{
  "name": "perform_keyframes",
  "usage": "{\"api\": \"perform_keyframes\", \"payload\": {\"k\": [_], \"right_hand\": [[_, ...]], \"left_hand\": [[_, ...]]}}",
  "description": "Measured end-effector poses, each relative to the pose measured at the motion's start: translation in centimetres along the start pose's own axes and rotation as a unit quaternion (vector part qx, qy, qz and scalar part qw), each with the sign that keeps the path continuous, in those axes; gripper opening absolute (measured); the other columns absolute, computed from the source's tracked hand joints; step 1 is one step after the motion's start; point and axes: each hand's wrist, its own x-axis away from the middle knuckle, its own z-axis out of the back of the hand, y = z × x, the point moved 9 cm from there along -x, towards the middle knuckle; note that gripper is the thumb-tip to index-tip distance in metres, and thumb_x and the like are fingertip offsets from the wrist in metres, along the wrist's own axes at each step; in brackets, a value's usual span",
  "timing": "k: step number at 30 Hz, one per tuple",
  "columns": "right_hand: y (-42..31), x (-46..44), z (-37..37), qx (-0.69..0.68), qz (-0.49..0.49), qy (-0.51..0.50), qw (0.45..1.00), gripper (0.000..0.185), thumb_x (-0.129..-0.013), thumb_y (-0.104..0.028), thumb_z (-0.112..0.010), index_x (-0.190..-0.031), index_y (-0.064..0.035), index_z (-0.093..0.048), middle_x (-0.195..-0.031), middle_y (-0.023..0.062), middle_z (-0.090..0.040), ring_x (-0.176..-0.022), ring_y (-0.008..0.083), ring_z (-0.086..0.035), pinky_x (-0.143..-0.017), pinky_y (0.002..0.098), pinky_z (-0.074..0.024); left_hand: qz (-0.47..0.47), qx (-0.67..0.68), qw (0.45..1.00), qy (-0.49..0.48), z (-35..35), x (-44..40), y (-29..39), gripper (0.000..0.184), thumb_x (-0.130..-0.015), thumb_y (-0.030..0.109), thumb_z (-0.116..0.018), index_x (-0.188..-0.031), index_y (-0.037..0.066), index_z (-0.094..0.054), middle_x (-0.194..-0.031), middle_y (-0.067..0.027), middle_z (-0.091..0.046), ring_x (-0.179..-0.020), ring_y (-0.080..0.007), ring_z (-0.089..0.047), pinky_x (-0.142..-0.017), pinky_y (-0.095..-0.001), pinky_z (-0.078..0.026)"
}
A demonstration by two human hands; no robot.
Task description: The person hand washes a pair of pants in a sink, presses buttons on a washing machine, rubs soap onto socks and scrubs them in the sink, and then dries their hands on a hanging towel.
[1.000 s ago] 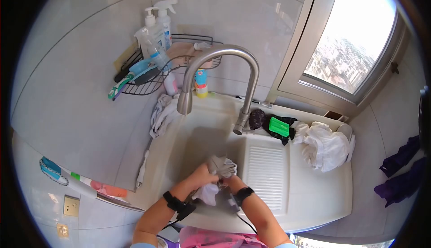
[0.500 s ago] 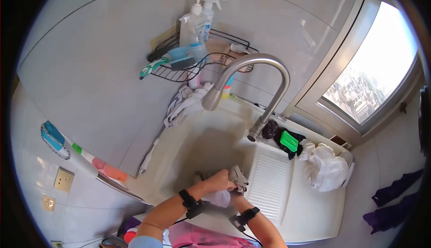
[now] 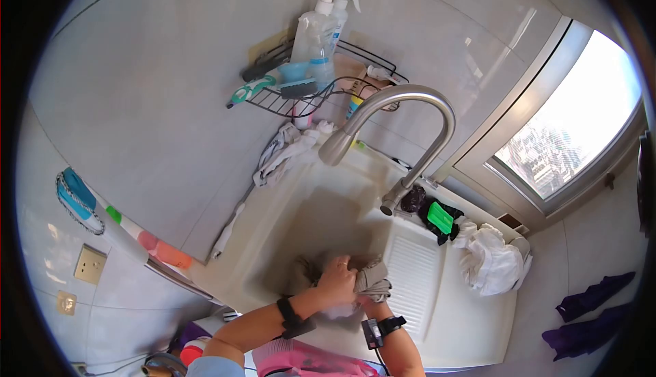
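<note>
Both hands are together over the near end of the sink basin (image 3: 301,220). My left hand (image 3: 337,283) is closed on a wet, greyish striped cloth (image 3: 373,280), with more of the cloth trailing to its left in the basin. Under the cloth's right end is my right hand (image 3: 372,304), mostly covered by it, its fingers hidden. A pale, whitish part hangs blurred below the hands. Each wrist wears a black strap with a small device. The steel faucet (image 3: 437,114) arches above the basin, its spout up and left of the hands.
A ribbed washboard (image 3: 410,281) adjoins the basin on the right. Behind it lie a green soap bar or dish (image 3: 440,218) on black cloth and a white cloth bundle (image 3: 488,261). A wire rack (image 3: 280,104) holds bottles and brushes. Another cloth (image 3: 280,155) lies at the basin's back left.
The view has shifted, so the sink and faucet sit differently in it. The cloth has been turned in my hands, and my left hand now lies across its middle.
</note>
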Motion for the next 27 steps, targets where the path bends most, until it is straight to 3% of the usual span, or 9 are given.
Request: {"api": "perform_keyframes", "payload": {"k": [2, 3, 5, 9, 12, 17, 19, 22, 27], "right_hand": [[0.3, -0.1, 0.9, -0.039, -0.002, 0.054, 0.998, 0.036, -0.083, -0.022, -0.047, -0.115, -0.0075, -0.041, -0.11, 0.0097, -0.048, -0.105, 0.0223, -0.044, -0.091, 0.0326, -0.0337], [2.2, -0.5, -0.4, -0.288, -0.023, 0.074, 0.955, 0.036, -0.084, -0.022, -0.047, -0.116, -0.0073, -0.041, -0.11, 0.0095, -0.047, -0.104, 0.0219, -0.044, -0.091, 0.0325, -0.0338], [5.4, 0.0, -4.1, -0.714, -0.063, 0.096, 0.691, 0.036, -0.084, -0.022, -0.046, -0.116, -0.0069, -0.039, -0.109, 0.0091, -0.047, -0.103, 0.0211, -0.044, -0.091, 0.0325, -0.034], [-1.0, -1.3, -0.3, -0.157, -0.058, -0.075, 0.983, 0.035, -0.087, -0.023, -0.044, -0.117, -0.0074, -0.037, -0.11, 0.0076, -0.045, -0.103, 0.019, -0.044, -0.091, 0.0312, -0.0344], [-2.1, -1.1, -0.4, 0.312, -0.006, -0.208, 0.927, 0.035, -0.088, -0.023, -0.043, -0.119, -0.0077, -0.036, -0.113, 0.0072, -0.043, -0.105, 0.0181, -0.043, -0.091, 0.0304, -0.0341], [1.8, -1.0, 0.0, -0.008, -0.05, -0.035, 0.998, 0.035, -0.085, -0.026, -0.045, -0.115, -0.0088, -0.039, -0.11, 0.0074, -0.045, -0.105, 0.0197, -0.043, -0.09, 0.0313, -0.0346], [5.2, 0.2, -2.0, -0.301, -0.091, 0.056, 0.948, 0.035, -0.084, -0.027, -0.045, -0.114, -0.0092, -0.041, -0.109, 0.0075, -0.046, -0.105, 0.0204, -0.043, -0.09, 0.0317, -0.0347], [9.4, 1.5, -5.8, -0.528, -0.124, 0.144, 0.828, 0.035, -0.082, -0.028, -0.047, -0.112, -0.0098, -0.043, -0.108, 0.0076, -0.047, -0.105, 0.0214, -0.043, -0.089, 0.0322, -0.035], [7.8, 1.6, -5.9, 0.062, 0.037, 0.069, 0.995, 0.051, -0.071, -0.035, -0.057, -0.115, -0.0113, -0.044, -0.113, 0.0104, -0.047, -0.108, 0.025, -0.043, -0.091, 0.0366, -0.0337]], "left_hand": [[0.003, -0.052, 0.998, 0.045, 0.5, -0.4, 0.0, 0.037, -0.059, 0.009, -0.065, -0.093, -0.003, -0.057, -0.087, -0.0141, -0.059, -0.089, -0.0315, -0.054, -0.088, -0.036, -0.037], [0.002, -0.001, 0.999, 0.049, 0.7, -1.2, -0.4, 0.037, -0.059, 0.008, -0.064, -0.093, -0.002, -0.057, -0.087, -0.0149, -0.059, -0.088, -0.0317, -0.054, -0.086, -0.0359, -0.038], [0.063, 0.148, 0.987, 0.011, 0.3, -2.2, -1.2, 0.036, -0.059, 0.007, -0.062, -0.093, -0.002, -0.057, -0.088, -0.0168, -0.059, -0.086, -0.0328, -0.056, -0.082, -0.0365, -0.041], [0.16, 0.404, 0.897, -0.084, -1.4, -1.9, -1.6, 0.033, -0.059, 0.007, -0.06, -0.091, -0.002, -0.055, -0.09, -0.021, -0.058, -0.083, -0.0342, -0.058, -0.073, -0.0377, -0.046], [0.15, 0.339, 0.928, -0.031, -0.2, -1.3, -2.3, 0.032, -0.06, 0.006, -0.06, -0.09, -0.001, -0.055, -0.088, -0.0208, -0.058, -0.083, -0.0338, -0.058, -0.073, -0.0378, -0.046], [0.203, 0.053, 0.978, 0.011, 0.1, -0.8, -4.0, 0.036, -0.059, 0.007, -0.062, -0.093, -0.001, -0.055, -0.097, -0.019, -0.055, -0.086, -0.0352, -0.056, -0.076, -0.0377, -0.046], [0.158, 0.061, 0.981, -0.098, -2.0, -1.6, -4.0, 0.039, -0.059, 0.007, -0.063, -0.096, -0.002, -0.054, -0.103, -0.0182, -0.052, -0.09, -0.0361, -0.053, -0.079, -0.0379, -0.044], [-0.003, 0.148, 0.988, -0.035, -2.9, -2.2, -2.7, 0.043, -0.059, 0.005, -0.062, -0.1, -0.003, -0.054, -0.111, -0.0169, -0.049, -0.097, -0.033, -0.051, -0.084, -0.0362, -0.041], [0.076, 0.307, 0.945, -0.083, -2.6, -1.4, -2.1, 0.04, -0.062, 0.003, -0.061, -0.101, -0.003, -0.055, -0.108, -0.0161, -0.052, -0.1, -0.0264, -0.051, -0.087, -0.032, -0.039]]}}
